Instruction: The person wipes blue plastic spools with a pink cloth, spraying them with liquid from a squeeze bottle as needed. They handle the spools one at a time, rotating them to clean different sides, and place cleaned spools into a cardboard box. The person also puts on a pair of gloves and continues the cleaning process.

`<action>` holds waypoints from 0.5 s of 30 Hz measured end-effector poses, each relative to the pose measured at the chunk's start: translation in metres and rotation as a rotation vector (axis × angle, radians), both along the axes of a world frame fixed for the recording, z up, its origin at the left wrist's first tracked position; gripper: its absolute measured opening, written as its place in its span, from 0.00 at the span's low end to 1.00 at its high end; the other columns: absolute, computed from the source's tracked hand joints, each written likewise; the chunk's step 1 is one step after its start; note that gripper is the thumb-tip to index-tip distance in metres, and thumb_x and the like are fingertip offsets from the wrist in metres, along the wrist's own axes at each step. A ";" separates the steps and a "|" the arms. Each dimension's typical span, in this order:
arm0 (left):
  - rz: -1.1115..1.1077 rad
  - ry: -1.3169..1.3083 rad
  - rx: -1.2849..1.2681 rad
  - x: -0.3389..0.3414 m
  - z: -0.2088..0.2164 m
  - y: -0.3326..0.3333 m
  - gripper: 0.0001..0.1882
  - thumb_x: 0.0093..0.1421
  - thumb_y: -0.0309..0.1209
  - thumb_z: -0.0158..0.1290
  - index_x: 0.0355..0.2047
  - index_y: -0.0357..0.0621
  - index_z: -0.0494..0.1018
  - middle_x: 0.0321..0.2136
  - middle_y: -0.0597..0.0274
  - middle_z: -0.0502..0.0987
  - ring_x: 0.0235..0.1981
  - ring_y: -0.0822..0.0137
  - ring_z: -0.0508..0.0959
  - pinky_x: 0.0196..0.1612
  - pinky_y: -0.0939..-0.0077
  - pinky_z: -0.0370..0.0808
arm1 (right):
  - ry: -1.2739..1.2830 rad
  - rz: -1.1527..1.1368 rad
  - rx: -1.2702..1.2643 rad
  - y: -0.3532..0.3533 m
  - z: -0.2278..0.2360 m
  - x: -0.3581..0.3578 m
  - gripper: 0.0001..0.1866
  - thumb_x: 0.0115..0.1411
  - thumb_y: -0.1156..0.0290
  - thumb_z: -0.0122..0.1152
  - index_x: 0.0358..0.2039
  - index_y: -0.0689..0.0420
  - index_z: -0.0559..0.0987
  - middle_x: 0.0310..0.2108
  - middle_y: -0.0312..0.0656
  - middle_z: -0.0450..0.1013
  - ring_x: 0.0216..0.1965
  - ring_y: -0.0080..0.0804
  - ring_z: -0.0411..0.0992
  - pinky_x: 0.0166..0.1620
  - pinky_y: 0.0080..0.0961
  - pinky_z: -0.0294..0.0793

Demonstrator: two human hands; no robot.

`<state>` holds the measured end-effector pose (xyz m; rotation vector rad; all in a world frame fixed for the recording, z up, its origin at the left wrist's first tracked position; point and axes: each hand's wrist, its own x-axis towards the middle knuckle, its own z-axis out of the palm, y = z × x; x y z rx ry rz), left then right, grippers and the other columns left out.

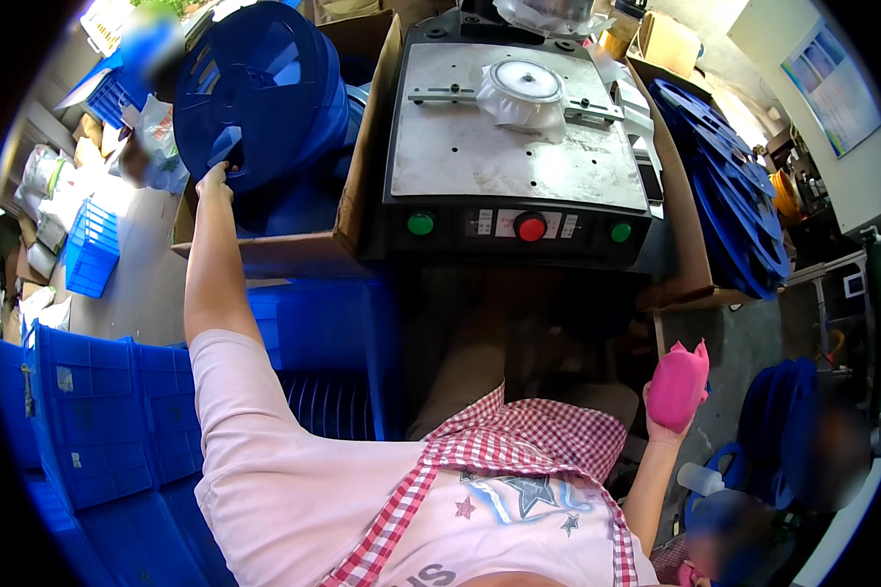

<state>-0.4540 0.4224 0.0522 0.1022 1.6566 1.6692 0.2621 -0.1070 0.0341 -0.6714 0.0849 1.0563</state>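
Observation:
With my left arm stretched forward, my left hand [215,183] grips the lower edge of a large blue plastic reel [255,98] at one of its cut-out openings. The reel tilts over an open cardboard box [362,161], with more blue parts beneath it. My right hand [664,433] is raised at the right of my body, closed around a soft-looking pink object [677,388], rounded with two pointed tips. Its kind is unclear, and it hides most of my fingers.
Ahead stands a machine with a metal plate [431,127], green and red buttons, and a plastic-wrapped round fixture [526,83]. A box of stacked blue discs [724,176] is at its right. Blue crates [98,421] stand left; more blue discs [778,421] lie at lower right.

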 end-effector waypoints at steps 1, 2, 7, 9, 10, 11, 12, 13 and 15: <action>0.108 -0.032 0.069 -0.005 0.000 0.005 0.11 0.54 0.19 0.57 0.38 0.36 0.72 0.33 0.51 0.77 0.20 0.59 0.78 0.24 0.60 0.81 | 0.006 0.000 -0.006 0.000 -0.004 0.002 0.37 0.43 0.48 0.69 0.54 0.45 0.70 0.50 0.34 0.71 0.50 0.35 0.68 0.43 0.37 0.70; 0.071 -0.026 0.112 -0.024 -0.011 0.022 0.17 0.52 0.22 0.60 0.42 0.33 0.71 0.38 0.49 0.76 0.27 0.55 0.79 0.32 0.60 0.80 | 0.011 0.001 -0.012 0.000 -0.008 0.004 0.37 0.44 0.47 0.68 0.54 0.45 0.70 0.50 0.33 0.71 0.50 0.35 0.68 0.43 0.37 0.70; -0.135 0.270 -0.166 0.068 0.031 0.054 0.30 0.52 0.31 0.62 0.51 0.29 0.64 0.54 0.42 0.66 0.50 0.47 0.72 0.50 0.49 0.70 | -0.002 -0.103 -0.081 -0.005 0.002 0.002 0.20 0.63 0.55 0.49 0.54 0.44 0.69 0.49 0.33 0.71 0.44 0.32 0.71 0.42 0.33 0.70; -0.399 0.208 -0.116 0.078 0.028 0.063 0.26 0.56 0.30 0.59 0.54 0.36 0.64 0.52 0.45 0.69 0.48 0.45 0.72 0.46 0.30 0.66 | -0.258 -0.021 -0.115 -0.002 0.008 0.001 0.27 0.58 0.55 0.53 0.59 0.42 0.64 0.49 0.33 0.70 0.45 0.28 0.70 0.38 0.28 0.72; -0.393 0.357 -0.139 0.066 0.021 0.071 0.24 0.55 0.30 0.59 0.51 0.37 0.69 0.48 0.50 0.73 0.43 0.52 0.75 0.47 0.44 0.71 | -0.351 -0.040 -0.179 0.002 0.012 -0.003 0.25 0.64 0.63 0.47 0.62 0.43 0.59 0.48 0.33 0.70 0.41 0.23 0.70 0.36 0.22 0.73; -0.447 0.529 -0.154 0.057 0.016 0.082 0.23 0.57 0.30 0.57 0.52 0.36 0.68 0.48 0.51 0.73 0.44 0.54 0.75 0.47 0.48 0.71 | -0.371 -0.030 -0.130 0.003 0.003 0.005 0.25 0.64 0.65 0.48 0.62 0.43 0.60 0.47 0.33 0.70 0.41 0.23 0.70 0.37 0.23 0.74; -0.562 0.831 -0.124 0.035 0.013 0.080 0.23 0.58 0.31 0.56 0.53 0.36 0.67 0.47 0.51 0.73 0.44 0.55 0.75 0.47 0.53 0.71 | -0.440 -0.042 -0.116 0.003 -0.005 0.014 0.26 0.64 0.67 0.49 0.62 0.43 0.60 0.46 0.33 0.70 0.41 0.23 0.70 0.39 0.23 0.74; -0.654 1.269 -0.068 0.009 0.016 0.069 0.23 0.59 0.31 0.55 0.53 0.36 0.66 0.47 0.52 0.74 0.45 0.57 0.74 0.47 0.57 0.71 | -0.507 -0.049 -0.099 0.006 -0.013 0.026 0.26 0.63 0.69 0.50 0.62 0.44 0.60 0.44 0.34 0.70 0.41 0.23 0.70 0.41 0.24 0.75; -0.623 1.753 0.226 -0.012 0.030 0.039 0.23 0.62 0.32 0.52 0.55 0.36 0.65 0.46 0.53 0.74 0.46 0.61 0.74 0.47 0.65 0.71 | -0.453 -0.148 0.004 0.008 -0.036 0.054 0.22 0.63 0.70 0.52 0.58 0.51 0.65 0.43 0.37 0.72 0.41 0.27 0.73 0.45 0.25 0.75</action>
